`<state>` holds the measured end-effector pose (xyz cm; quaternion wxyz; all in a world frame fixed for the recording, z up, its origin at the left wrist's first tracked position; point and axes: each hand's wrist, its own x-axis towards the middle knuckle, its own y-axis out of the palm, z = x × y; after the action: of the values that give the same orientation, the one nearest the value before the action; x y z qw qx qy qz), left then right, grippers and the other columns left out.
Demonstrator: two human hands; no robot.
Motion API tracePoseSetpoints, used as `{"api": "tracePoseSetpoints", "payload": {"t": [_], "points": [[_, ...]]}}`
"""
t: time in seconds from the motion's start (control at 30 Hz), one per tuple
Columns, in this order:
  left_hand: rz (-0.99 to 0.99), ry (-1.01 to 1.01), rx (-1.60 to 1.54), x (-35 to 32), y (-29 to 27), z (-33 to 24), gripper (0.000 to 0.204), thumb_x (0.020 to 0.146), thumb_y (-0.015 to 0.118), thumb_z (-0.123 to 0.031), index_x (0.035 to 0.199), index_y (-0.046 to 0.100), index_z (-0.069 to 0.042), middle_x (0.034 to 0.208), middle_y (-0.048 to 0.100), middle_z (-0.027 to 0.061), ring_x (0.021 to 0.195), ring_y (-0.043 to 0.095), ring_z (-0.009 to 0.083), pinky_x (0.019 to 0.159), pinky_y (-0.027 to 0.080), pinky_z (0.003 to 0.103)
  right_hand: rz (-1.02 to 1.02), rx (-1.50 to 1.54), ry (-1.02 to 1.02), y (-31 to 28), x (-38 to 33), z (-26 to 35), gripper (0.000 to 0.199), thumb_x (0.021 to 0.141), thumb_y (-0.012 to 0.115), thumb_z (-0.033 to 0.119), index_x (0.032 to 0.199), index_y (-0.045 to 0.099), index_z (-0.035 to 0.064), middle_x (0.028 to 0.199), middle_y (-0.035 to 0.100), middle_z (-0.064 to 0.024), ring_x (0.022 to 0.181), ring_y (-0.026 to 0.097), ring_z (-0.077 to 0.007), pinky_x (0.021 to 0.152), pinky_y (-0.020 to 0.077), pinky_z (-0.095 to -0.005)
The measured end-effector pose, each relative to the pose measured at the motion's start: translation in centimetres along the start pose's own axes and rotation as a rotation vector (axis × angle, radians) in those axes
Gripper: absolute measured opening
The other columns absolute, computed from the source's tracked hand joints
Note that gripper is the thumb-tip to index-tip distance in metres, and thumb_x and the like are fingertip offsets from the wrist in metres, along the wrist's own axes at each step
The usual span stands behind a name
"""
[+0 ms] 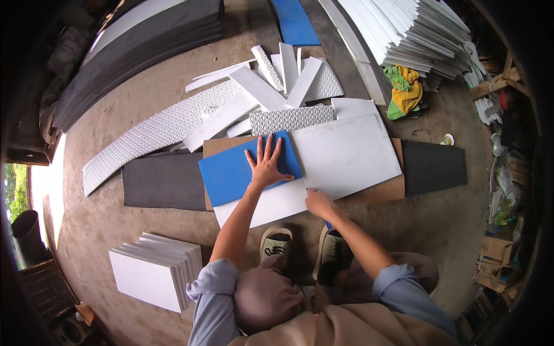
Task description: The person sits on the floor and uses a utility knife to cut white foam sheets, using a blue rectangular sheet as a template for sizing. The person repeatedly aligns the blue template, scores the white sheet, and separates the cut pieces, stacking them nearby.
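My left hand [266, 164] lies flat with fingers spread on a blue foam sheet [231, 173]. The blue sheet rests on a white foam sheet [271, 206] that pokes out below it. My right hand [318, 202] is closed at the near edge where that white sheet meets a larger white sheet [346, 153]; something blue shows just under the wrist, too hidden to name. All lie on a brown board [381, 190] on the floor. My two shoes [277, 242] are right below the sheets.
A dark grey foam strip [164, 181] runs under the board and out to the right [433, 167]. Textured white offcuts [156, 135] and plain strips [259, 86] lie beyond. White sheet stacks sit at lower left [153, 271] and top right [415, 29]; dark sheets [138, 40] top left.
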<state>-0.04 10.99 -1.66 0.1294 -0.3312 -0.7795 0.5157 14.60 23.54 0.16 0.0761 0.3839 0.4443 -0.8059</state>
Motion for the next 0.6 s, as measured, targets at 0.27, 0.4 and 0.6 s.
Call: {"api": "tracePoseSetpoints", "payload": {"t": [0.27,0.4,0.6], "points": [[0.052,-0.024,0.029,0.0,-0.9,0.0,0.121,0.041,0.073,-0.058,0.137,0.008,-0.026,0.143,0.000,0.0036,0.131,-0.007,0.0281,0.092,-0.005,0.066,0.129,-0.095,-0.110,-4.3,-2.5,1.1,0.031,0.082,0.038,0.021,0.091,0.050,-0.0056,0.083,0.058,-0.0259,0.081,0.058,-0.0381,0.075,0.0438,-0.0460],[0.001,0.001,-0.003,-0.2,-0.1,0.3,0.123,0.037,0.075,-0.056,0.137,0.011,-0.025,0.143,0.002,0.0039,0.131,-0.005,0.0291,0.091,-0.004,0.067,-0.300,-0.009,-0.221,-8.2,2.0,4.6,0.024,0.084,0.041,0.019,0.089,0.047,-0.0042,0.072,0.058,-0.0249,0.068,0.058,-0.0402,0.062,0.0462,-0.0474],[0.039,0.001,-0.002,0.2,-0.4,-0.6,0.121,0.038,0.076,-0.053,0.137,0.012,-0.025,0.143,0.003,0.0045,0.131,-0.004,0.0295,0.091,-0.005,0.067,-0.425,-0.066,-0.233,-8.8,9.8,5.9,0.025,0.082,0.043,0.019,0.091,0.049,-0.0034,0.076,0.060,-0.0234,0.073,0.059,-0.0379,0.066,0.0477,-0.0458]]}}
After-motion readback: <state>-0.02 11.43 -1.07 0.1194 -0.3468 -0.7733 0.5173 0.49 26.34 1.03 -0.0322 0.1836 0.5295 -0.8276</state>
